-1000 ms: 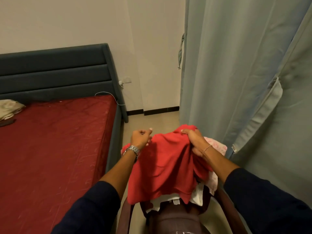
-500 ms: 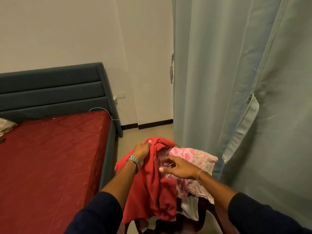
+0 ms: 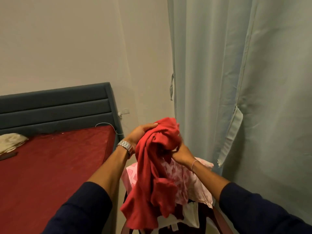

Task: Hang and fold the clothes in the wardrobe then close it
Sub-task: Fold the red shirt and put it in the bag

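Observation:
A bunched red garment (image 3: 148, 174) hangs from both my hands in front of me. My left hand (image 3: 141, 133), with a metal watch at the wrist, grips its top left fold. My right hand (image 3: 181, 153) grips the bundle from the right side, fingers buried in the cloth. Below it lies a pile of clothes on a dark chair: a pink patterned garment (image 3: 179, 179) on top, white cloth (image 3: 190, 215) under that. The grey fabric wardrobe (image 3: 236, 81) stands at the right, its cover hanging down over the front.
A bed with a red sheet (image 3: 50, 166) and a dark blue headboard (image 3: 55, 107) fills the left. A cream cloth (image 3: 10, 142) lies at its far left. A white cable (image 3: 109, 126) runs from a wall socket. A narrow strip of floor separates bed and chair.
The red garment has been lifted off the pile and raised. My right hand, which was reaching over the pink garment, now grips the red one. The camera has tilted upward.

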